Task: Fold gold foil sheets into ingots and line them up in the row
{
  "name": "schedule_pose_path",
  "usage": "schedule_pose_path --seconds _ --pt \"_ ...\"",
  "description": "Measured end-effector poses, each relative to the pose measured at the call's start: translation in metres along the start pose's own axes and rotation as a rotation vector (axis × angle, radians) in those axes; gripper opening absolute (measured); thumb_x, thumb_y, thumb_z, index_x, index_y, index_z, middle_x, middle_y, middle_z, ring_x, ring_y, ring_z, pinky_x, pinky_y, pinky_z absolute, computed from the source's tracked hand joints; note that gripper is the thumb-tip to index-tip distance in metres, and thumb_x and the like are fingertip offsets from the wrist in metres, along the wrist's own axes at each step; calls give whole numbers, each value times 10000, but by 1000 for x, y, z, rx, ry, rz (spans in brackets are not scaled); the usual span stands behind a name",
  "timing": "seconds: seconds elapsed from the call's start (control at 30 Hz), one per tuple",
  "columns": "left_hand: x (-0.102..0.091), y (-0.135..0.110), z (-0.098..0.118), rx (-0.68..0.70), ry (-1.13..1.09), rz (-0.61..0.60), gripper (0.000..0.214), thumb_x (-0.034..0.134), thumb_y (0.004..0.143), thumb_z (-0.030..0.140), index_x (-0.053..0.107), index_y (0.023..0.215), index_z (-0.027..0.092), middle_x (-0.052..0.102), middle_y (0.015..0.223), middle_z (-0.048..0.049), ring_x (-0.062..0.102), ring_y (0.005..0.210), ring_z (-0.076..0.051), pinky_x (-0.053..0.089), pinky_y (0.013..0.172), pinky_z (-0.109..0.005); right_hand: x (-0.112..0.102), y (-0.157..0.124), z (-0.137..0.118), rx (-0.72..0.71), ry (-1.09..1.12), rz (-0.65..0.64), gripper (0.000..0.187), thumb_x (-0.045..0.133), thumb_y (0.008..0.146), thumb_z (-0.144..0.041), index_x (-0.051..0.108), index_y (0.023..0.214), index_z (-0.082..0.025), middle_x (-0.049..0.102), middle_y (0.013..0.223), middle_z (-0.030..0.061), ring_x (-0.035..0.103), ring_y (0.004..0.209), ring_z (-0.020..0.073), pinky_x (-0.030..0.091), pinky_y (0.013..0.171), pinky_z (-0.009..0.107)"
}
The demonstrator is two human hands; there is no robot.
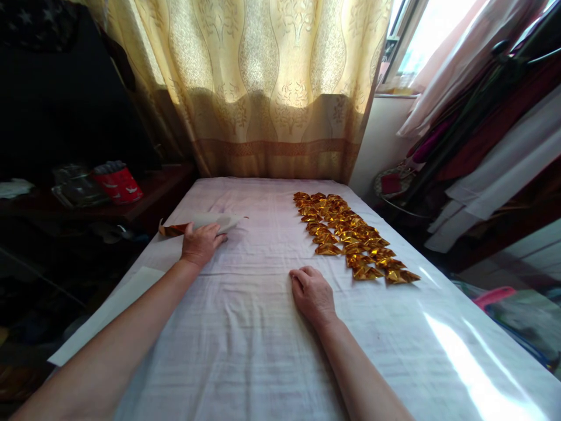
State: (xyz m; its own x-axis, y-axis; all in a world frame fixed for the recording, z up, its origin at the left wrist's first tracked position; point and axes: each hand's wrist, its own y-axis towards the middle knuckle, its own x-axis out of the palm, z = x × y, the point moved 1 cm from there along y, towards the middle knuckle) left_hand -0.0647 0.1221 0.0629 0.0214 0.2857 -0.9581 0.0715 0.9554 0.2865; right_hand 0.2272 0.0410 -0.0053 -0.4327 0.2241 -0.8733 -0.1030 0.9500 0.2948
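At the left side of the table, my left hand [202, 241] is closed on the near edge of a sheet of foil paper [173, 229]. The sheet's pale back faces up near my fingers, and its copper-gold side shows at the curled left end. My right hand [313, 295] rests on the cloth near the middle, fingers curled in, with nothing visible in them. Beyond it, on the right, several folded gold foil ingots [350, 234] lie in slanting rows, apart from both hands.
A white cloth [254, 351] covers the table. Another pale sheet [109, 307] lies by the left edge, partly behind my left forearm. A red patterned container [117, 182] stands on a dark side surface. A curtain [272, 88] hangs behind; clothes [504, 158] hang at right.
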Motion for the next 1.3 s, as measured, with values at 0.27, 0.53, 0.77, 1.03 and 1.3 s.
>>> schedule_pose_path --seconds 0.27,0.53,0.77,1.03,1.3 --pt "-38 -44 64 203 -26 -321 343 549 906 505 735 823 228 755 803 -70 692 796 -266 436 772 -351 9 -6 -5 -170 108 224 482 487 865 -164 569 1340 -148 664 1172 125 619 1045 231 518 937 366" --pt "-27 -61 91 378 -77 -342 458 561 884 606 734 893 182 727 1081 -139 666 1012 -297 460 862 -366 8 -15 -15 -298 7 155 565 516 828 -73 553 1372 -221 548 1380 146 537 1234 263 506 982 428" --pt "17 -64 69 513 -206 -418 477 486 971 480 503 1416 308 451 1534 -72 360 1435 -301 194 1169 -580 -3 -18 -19 -353 3 -30 620 595 783 -56 573 1365 -266 525 1429 136 514 1267 275 467 1001 427" --pt "32 -79 71 412 -232 -286 439 368 1011 421 549 1387 283 505 1489 -92 380 1413 -314 163 1163 -620 -12 -19 -31 -516 88 -144 132 588 954 -242 717 977 -256 734 1097 49 649 1011 182 421 920 324" --pt "8 -96 66 467 -479 -409 480 360 980 575 702 1169 296 651 1321 -67 531 1277 -284 194 1163 -587 -23 -19 -26 -251 120 -247 198 520 975 -237 681 863 -211 732 786 18 657 701 146 389 661 239"
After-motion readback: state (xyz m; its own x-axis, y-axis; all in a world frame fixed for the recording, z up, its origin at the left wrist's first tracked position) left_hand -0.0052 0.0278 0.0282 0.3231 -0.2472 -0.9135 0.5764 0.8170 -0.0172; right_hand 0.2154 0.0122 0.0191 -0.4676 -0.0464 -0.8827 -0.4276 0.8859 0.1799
